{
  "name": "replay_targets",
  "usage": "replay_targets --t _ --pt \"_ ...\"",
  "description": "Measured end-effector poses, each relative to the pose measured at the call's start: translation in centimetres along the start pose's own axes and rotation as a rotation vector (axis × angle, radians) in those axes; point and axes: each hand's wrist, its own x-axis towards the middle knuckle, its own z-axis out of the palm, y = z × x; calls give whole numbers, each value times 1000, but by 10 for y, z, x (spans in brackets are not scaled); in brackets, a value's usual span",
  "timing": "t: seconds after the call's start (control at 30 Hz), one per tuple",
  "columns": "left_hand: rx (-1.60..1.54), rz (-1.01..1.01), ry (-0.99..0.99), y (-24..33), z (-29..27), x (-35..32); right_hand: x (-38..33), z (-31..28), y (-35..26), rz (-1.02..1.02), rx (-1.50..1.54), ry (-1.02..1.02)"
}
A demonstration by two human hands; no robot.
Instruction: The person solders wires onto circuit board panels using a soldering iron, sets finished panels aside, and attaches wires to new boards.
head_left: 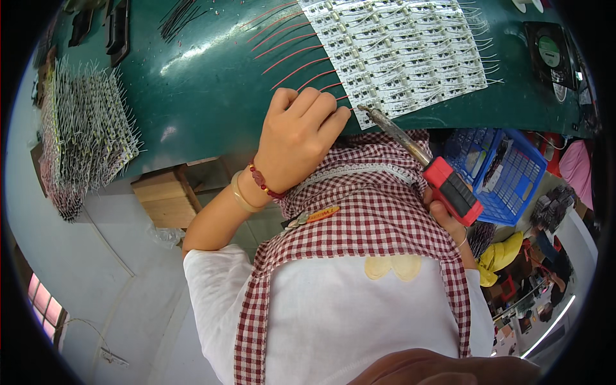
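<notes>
A white panel of small circuit boards (410, 58) lies on the green tabletop, with red wires (290, 61) sticking out along its left edge and pale wires along its right. My left hand (303, 128) is closed at the panel's lower left corner, pinching a red wire whose end shows between the fingers and the board. In my right hand (448, 221) is a soldering iron (452, 191) with a red and black handle. Its tip is at the panel's lower left corner, close to that wire end; whether it touches cannot be made out.
A stack of wired boards (86, 128) sits at the table's left edge. Loose dark wires (179, 19) lie at the far left. At the right is a black solder holder with a round label (548, 51). Below the table edge are a blue basket (507, 173) and a wooden box (168, 197).
</notes>
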Motion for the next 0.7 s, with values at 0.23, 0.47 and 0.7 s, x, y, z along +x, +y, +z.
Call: replay_targets --t 0.23,0.47,0.7 --pt "7 2 -4 0 0 1 16 -5 -17 -78 46 -20" --pt "21 6 -13 1 -2 2 -1 -5 -3 74 244 -24" --pt "123 -42 -65 11 -6 3 0 -8 -4 92 309 -41"
